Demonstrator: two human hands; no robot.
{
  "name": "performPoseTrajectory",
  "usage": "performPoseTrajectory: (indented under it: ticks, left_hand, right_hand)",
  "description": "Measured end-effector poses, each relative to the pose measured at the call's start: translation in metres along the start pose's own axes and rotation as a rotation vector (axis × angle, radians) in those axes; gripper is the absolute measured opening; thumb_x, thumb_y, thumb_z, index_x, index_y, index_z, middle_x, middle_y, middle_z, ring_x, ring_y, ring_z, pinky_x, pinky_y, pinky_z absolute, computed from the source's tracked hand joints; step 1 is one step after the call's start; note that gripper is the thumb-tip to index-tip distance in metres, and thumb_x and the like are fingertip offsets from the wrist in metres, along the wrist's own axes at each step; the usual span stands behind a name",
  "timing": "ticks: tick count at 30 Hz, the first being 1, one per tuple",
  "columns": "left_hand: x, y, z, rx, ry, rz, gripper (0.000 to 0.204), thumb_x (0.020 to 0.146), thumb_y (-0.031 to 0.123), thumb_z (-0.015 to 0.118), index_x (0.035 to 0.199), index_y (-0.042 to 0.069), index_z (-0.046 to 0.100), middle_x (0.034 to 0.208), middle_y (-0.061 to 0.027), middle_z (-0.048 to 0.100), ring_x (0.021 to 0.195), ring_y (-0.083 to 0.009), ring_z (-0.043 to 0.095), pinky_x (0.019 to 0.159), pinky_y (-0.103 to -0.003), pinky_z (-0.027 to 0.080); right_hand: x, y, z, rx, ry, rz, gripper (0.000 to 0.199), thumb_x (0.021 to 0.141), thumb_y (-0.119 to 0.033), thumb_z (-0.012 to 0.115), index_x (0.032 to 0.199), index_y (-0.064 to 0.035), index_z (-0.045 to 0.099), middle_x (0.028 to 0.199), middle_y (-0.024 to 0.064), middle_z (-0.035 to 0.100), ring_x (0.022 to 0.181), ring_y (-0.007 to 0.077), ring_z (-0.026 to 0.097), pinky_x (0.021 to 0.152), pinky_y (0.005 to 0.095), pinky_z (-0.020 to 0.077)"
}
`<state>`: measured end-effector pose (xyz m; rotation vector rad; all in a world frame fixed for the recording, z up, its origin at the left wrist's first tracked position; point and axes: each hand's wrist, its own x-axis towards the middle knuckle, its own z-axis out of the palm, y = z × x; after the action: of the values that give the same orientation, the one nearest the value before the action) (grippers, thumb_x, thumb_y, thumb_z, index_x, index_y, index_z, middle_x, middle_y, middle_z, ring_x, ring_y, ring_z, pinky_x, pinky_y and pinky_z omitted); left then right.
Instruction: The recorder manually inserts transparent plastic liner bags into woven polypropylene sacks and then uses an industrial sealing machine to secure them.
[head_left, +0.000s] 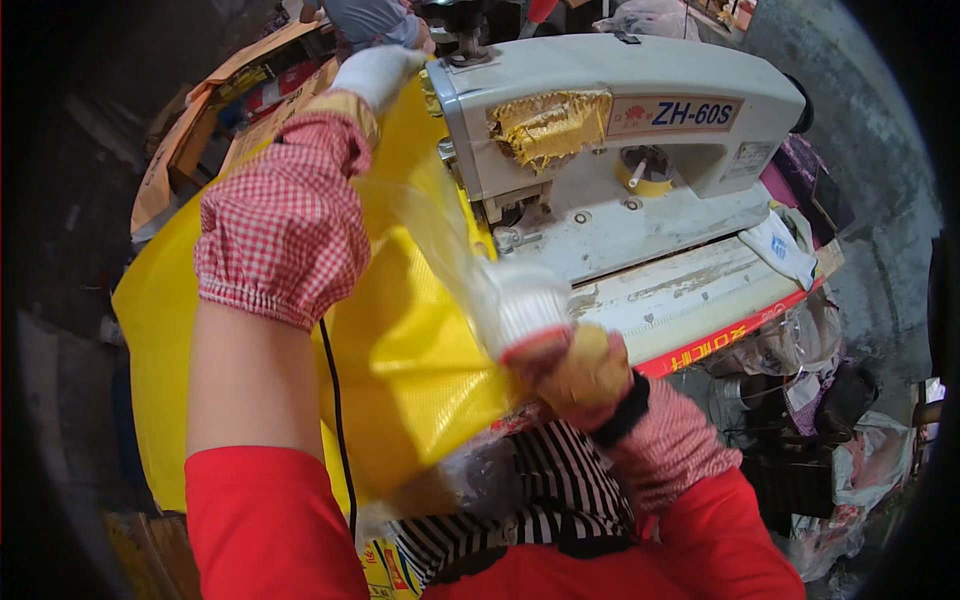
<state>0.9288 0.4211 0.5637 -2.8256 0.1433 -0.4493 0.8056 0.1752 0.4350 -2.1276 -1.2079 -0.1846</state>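
Note:
A large yellow woven-plastic sack spreads over my lap and up to the left end of a pale industrial sewing machine. My left hand, in a white glove, reaches to the sack's far end beside the machine head; its fingers are smeared by motion. Clear plastic film runs along the sack's right side to my right hand. That hand, also gloved, looks closed on the film in front of the machine bed, though blur hides the fingertips. The needle area is partly hidden.
A white cloth glove lies on the right end of the machine bed. Red printed tape lines the table's front edge. Plastic bags hang at the right. Beyond the sack, another person is near a wooden table.

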Motion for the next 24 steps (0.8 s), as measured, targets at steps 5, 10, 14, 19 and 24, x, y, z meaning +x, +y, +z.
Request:
performPoseTrajectory:
  ticks: [5,10,14,19,24]
  left_hand:
    - [-0.013,0.012,-0.006,-0.690,0.111,0.260,0.031,0.079,0.011,0.060,0.110,0.007,0.061,0.100,-0.0177,0.063,0.091,-0.0342,0.061,0.085,-0.035,0.047]
    - [-0.102,0.088,-0.086,-0.355,-0.301,0.115,0.019,0.076,0.017,0.065,0.091,0.005,0.065,0.083,-0.0150,0.065,0.082,-0.0338,0.061,0.074,-0.038,0.049]
    - [-0.121,0.185,-0.144,-0.223,-0.263,0.663,0.018,0.076,0.024,0.068,0.079,0.007,0.063,0.073,-0.0114,0.059,0.080,-0.0318,0.059,0.078,-0.041,0.046]
    - [-0.127,0.259,-0.145,-0.320,-0.574,0.741,0.040,0.080,0.039,0.064,0.105,0.008,0.060,0.081,-0.0137,0.063,0.081,-0.0316,0.060,0.078,-0.043,0.046]
    - [-0.126,0.250,-0.163,-0.512,-1.859,0.760,0.035,0.088,0.033,0.056,0.117,0.012,0.057,0.087,-0.0168,0.063,0.081,-0.0331,0.060,0.073,-0.039,0.047]
  right_hand:
    - [0.017,0.016,-0.004,-0.128,-0.215,0.098,0.026,0.081,-0.025,0.049,0.084,-0.0086,0.069,0.080,0.0181,0.066,0.074,0.0353,0.064,0.066,0.0419,0.0508]
    - [0.039,0.061,-0.035,0.046,-0.571,-0.246,0.028,0.080,-0.028,0.050,0.095,-0.0098,0.065,0.087,0.0139,0.066,0.082,0.0347,0.062,0.071,0.0413,0.0488]
    - [0.050,0.078,-0.031,0.169,-0.655,-0.207,0.032,0.077,-0.033,0.058,0.097,-0.0098,0.067,0.089,0.0138,0.067,0.081,0.0321,0.064,0.071,0.0410,0.0483]
    - [0.054,0.075,-0.010,-0.066,-0.621,-0.371,0.024,0.077,-0.029,0.057,0.090,-0.0123,0.069,0.087,0.0146,0.067,0.082,0.0364,0.063,0.069,0.0423,0.0492]
    - [0.056,0.080,0.019,-0.144,-0.424,-0.443,0.021,0.073,-0.024,0.056,0.082,-0.0112,0.069,0.079,0.0135,0.066,0.074,0.0338,0.064,0.061,0.0440,0.0492]
